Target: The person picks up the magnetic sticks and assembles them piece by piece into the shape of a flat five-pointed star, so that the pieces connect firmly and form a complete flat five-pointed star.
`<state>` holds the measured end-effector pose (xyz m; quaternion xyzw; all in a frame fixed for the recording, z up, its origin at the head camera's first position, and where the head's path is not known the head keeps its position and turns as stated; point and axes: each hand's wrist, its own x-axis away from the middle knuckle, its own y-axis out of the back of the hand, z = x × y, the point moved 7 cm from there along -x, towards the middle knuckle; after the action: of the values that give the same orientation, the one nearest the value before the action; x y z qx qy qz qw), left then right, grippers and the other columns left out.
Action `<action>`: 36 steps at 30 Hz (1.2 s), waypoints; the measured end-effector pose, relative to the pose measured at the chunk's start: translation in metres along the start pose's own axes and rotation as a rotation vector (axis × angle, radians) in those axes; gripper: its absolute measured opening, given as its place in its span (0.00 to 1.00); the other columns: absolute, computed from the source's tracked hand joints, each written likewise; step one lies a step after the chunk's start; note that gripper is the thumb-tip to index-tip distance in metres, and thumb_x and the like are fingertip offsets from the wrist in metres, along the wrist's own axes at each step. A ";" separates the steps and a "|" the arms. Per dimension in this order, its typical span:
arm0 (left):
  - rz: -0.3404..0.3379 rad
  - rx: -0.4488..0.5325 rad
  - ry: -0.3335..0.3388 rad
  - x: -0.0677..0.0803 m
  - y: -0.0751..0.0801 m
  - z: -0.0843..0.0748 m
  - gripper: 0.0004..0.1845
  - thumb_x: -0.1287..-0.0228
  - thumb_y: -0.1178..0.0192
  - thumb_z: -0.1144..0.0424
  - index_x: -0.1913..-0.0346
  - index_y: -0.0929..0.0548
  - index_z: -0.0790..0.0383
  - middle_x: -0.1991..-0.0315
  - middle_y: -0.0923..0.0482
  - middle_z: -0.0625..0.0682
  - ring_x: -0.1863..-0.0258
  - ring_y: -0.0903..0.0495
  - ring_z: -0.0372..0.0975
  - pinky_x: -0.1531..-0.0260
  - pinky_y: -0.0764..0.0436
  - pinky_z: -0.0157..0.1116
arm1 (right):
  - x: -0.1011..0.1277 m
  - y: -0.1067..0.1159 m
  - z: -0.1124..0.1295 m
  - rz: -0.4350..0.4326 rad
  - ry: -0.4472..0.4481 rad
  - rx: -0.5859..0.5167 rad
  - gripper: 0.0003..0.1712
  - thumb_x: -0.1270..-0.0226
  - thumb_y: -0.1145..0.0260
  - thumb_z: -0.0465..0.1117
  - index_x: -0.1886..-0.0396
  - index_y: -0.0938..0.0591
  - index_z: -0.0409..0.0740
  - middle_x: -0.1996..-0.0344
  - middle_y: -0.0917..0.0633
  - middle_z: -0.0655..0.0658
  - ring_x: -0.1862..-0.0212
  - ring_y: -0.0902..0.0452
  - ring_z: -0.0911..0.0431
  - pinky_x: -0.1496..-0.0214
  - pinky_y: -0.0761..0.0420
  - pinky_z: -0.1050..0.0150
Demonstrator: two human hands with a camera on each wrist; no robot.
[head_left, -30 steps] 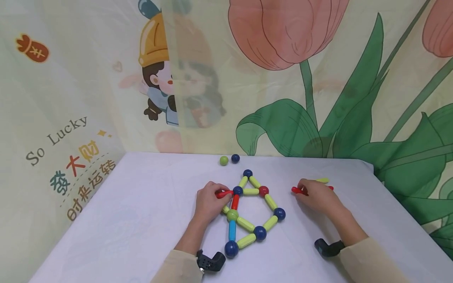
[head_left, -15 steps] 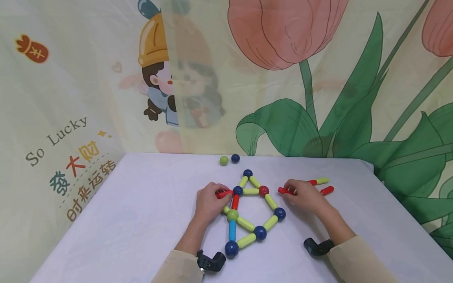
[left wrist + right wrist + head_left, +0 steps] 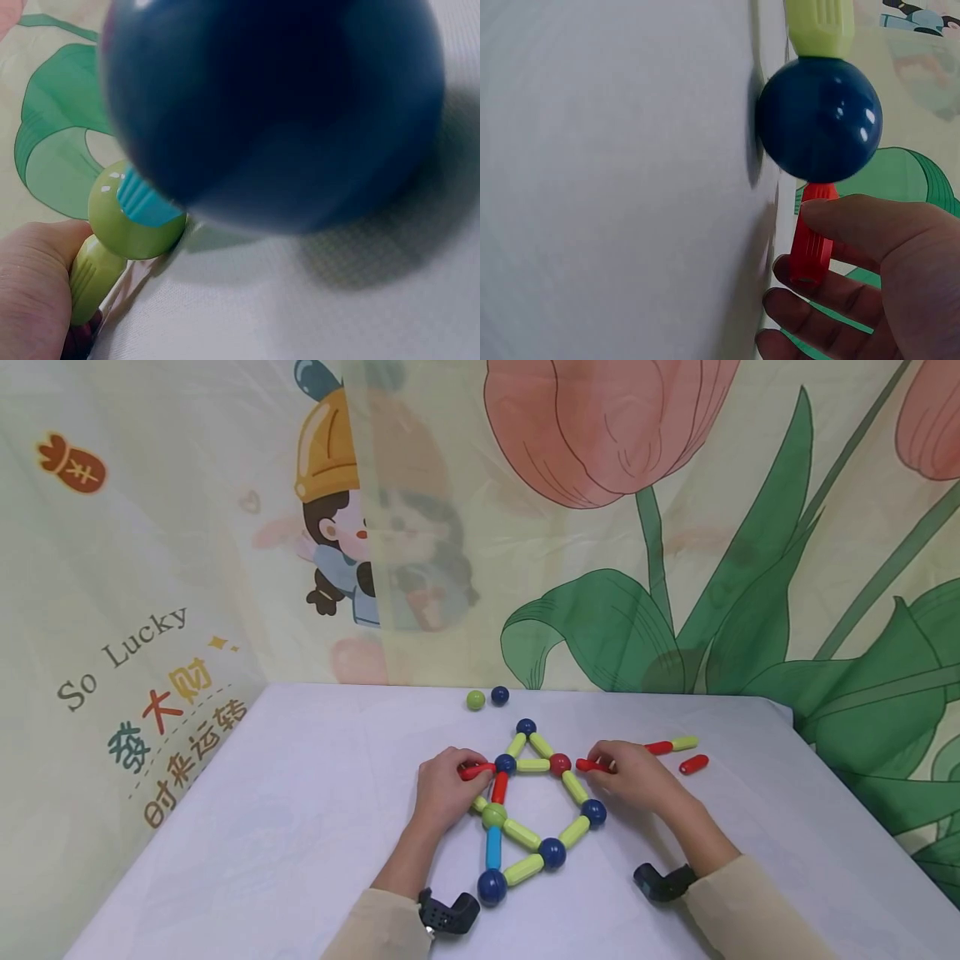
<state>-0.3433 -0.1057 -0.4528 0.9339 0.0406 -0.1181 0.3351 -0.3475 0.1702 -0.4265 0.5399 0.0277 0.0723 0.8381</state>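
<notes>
A flat figure of magnetic rods and balls (image 3: 525,802) lies on the white table (image 3: 300,827). My left hand (image 3: 467,770) pinches a red rod (image 3: 477,770) whose end meets the figure's dark blue ball (image 3: 505,764). My right hand (image 3: 602,766) pinches another red rod (image 3: 588,766), its tip just right of the red ball (image 3: 558,764); contact is unclear. In the right wrist view that red rod (image 3: 811,238) sits between thumb and fingers below a blue ball (image 3: 820,118). The left wrist view shows a blurred blue ball (image 3: 270,105), a green ball (image 3: 135,221) and my hand (image 3: 30,292).
A loose green ball (image 3: 476,700) and blue ball (image 3: 499,695) lie near the table's back edge. A red-and-yellow rod (image 3: 671,745) and a short red piece (image 3: 693,764) lie right of my right hand. A printed curtain (image 3: 600,527) backs the table.
My right hand has moved left with its red rod, from beside the loose rods to the red ball. The left hand has stayed put.
</notes>
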 end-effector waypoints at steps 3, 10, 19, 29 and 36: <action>0.000 0.002 0.000 0.000 0.000 0.000 0.11 0.37 0.29 0.56 0.54 0.10 0.54 0.59 0.16 0.49 0.56 0.21 0.43 0.54 0.17 0.42 | -0.001 -0.001 0.002 0.000 0.004 0.005 0.15 0.35 0.25 0.43 0.51 0.14 0.46 0.61 0.14 0.46 0.58 0.21 0.52 0.53 0.13 0.56; 0.002 0.007 -0.001 0.001 0.000 -0.002 0.11 0.38 0.29 0.56 0.54 0.10 0.54 0.59 0.15 0.49 0.56 0.21 0.43 0.54 0.18 0.43 | -0.001 0.000 0.003 -0.002 0.016 0.006 0.15 0.35 0.25 0.43 0.51 0.14 0.45 0.62 0.15 0.46 0.59 0.21 0.53 0.53 0.13 0.55; 0.001 0.004 -0.001 0.002 0.002 -0.002 0.11 0.37 0.29 0.56 0.54 0.10 0.54 0.59 0.15 0.49 0.56 0.21 0.42 0.52 0.19 0.44 | 0.009 0.006 -0.008 -0.013 -0.008 -0.004 0.17 0.36 0.26 0.40 0.49 0.15 0.43 0.58 0.14 0.43 0.57 0.20 0.51 0.53 0.13 0.53; 0.005 -0.006 0.000 0.002 0.002 -0.001 0.11 0.37 0.29 0.56 0.53 0.10 0.54 0.58 0.14 0.49 0.55 0.21 0.43 0.51 0.19 0.44 | 0.023 0.016 -0.030 -0.047 -0.019 -0.030 0.15 0.35 0.27 0.39 0.50 0.15 0.41 0.59 0.14 0.43 0.58 0.19 0.51 0.57 0.13 0.56; 0.007 -0.007 -0.002 0.002 0.001 -0.001 0.11 0.37 0.29 0.56 0.53 0.10 0.53 0.58 0.14 0.49 0.56 0.21 0.43 0.53 0.18 0.43 | 0.031 0.021 -0.039 -0.058 -0.041 -0.030 0.14 0.34 0.28 0.39 0.50 0.14 0.42 0.59 0.14 0.43 0.58 0.20 0.50 0.58 0.13 0.58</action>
<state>-0.3414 -0.1063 -0.4518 0.9327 0.0376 -0.1175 0.3389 -0.3236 0.2187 -0.4223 0.5276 0.0248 0.0374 0.8483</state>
